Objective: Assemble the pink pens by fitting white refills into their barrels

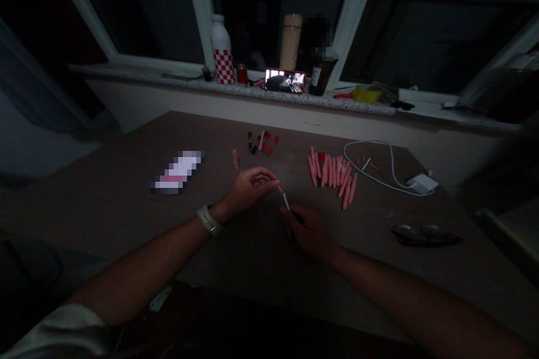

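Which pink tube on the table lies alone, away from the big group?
The pink tube left of the small black and red parts; the other pink tubes lie packed further right.

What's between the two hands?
In the head view, a thin white stick with a pink tip, running from the left hand to the right hand.

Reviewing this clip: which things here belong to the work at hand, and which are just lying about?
Part of the work: left hand, right hand, white stick, pink tubes, small red and black parts.

Just lying about: white cable, charger, glasses, phone.
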### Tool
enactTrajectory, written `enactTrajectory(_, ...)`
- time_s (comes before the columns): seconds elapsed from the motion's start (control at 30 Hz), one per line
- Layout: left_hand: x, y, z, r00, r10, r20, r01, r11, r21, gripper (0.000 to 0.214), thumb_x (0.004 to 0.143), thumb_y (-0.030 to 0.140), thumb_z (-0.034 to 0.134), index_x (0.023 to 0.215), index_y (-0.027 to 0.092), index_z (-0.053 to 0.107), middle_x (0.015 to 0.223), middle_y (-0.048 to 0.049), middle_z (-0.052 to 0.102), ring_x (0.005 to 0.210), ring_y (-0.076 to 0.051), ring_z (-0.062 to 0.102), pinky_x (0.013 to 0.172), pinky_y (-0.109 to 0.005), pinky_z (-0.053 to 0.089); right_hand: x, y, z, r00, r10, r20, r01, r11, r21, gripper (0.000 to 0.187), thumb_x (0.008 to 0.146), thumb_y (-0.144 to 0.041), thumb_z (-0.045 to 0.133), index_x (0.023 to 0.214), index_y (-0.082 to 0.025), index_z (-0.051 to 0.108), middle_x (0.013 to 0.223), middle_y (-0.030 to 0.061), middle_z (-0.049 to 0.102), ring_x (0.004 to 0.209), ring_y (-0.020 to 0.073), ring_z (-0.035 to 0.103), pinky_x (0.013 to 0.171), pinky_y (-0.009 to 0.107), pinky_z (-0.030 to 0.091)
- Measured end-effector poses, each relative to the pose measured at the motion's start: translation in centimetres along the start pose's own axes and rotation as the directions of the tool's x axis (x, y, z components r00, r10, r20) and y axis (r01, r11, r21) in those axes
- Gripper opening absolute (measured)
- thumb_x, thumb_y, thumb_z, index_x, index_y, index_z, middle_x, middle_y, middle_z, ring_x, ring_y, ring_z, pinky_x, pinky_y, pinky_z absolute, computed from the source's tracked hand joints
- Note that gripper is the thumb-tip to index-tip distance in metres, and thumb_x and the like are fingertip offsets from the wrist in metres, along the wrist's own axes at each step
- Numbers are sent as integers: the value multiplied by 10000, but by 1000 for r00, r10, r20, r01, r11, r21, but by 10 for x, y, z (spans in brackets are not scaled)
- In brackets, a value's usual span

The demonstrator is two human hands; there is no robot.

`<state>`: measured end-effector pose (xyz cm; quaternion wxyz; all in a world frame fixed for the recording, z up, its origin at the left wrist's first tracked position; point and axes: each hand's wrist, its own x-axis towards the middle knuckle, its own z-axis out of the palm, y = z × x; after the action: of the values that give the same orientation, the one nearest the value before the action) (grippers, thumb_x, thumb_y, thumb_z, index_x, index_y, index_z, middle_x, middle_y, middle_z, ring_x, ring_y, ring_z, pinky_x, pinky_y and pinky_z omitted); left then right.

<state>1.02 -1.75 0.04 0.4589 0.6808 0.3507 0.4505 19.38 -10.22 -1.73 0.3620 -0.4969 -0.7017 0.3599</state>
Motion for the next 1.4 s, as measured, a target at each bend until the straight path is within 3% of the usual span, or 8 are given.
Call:
enactTrajectory(0.27,-2,2,2,999,-26,31,26,1000,2,325,723,424,764,834,148,632,820,-51,727,761,-176,692,663,-251,531,0,-1,-1,1000,-9,2,9,999,-31,393,965,-469,434,859,-187,686,560,-35,529,548,125,517,575,243,362)
enactTrajectory(0.6,0,4,1,999,-40,16,41,997,-62,292,743,391,755,811,149,606,772,-46,733,718,-168,703,636,-241,532,0,-5,-2,1000,7,12,-7,1000,-24,409,964,-455,439,765,-177,662,552,-39,521,539,115,504,546,234,342)
enactTrajectory(0.9,-4,6,3,994,-48,100,56,996,-70,315,723,408,775,810,147,621,793,-56,738,742,-182,711,676,-262,553,1,-3,-1,1000,5,10,-5,999,-33,406,962,-475,437,871,-187,708,555,-33,534,552,130,523,579,241,366)
enactTrajectory(1.4,0,1,0,1000,-8,12,9,998,-65,288,735,385,762,824,147,626,808,-56,733,776,-192,708,700,-268,539,0,-2,-1,999,29,-17,-29,1000,5,418,961,-487,439,876,-177,706,551,-38,518,536,117,499,556,236,359)
